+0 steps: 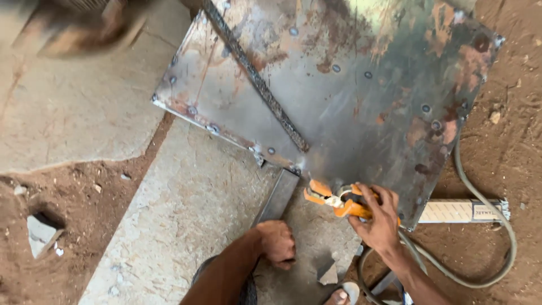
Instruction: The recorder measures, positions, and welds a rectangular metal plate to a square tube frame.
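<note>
A large rusty steel sheet with round weld spots lies tilted over stone slabs, a ribbed rod running diagonally across it. My right hand grips an orange welding electrode holder at the sheet's near edge, its jaws pointing left toward the sheet's lower corner. My left hand is a closed fist resting on the stone beside a dark flat steel bar that juts out from under the sheet.
A grey cable loops from the holder across the dirt at right. A pale tube sticks out from under the sheet. Stone slabs lie left and centre, with bare earth between. My foot shows at the bottom.
</note>
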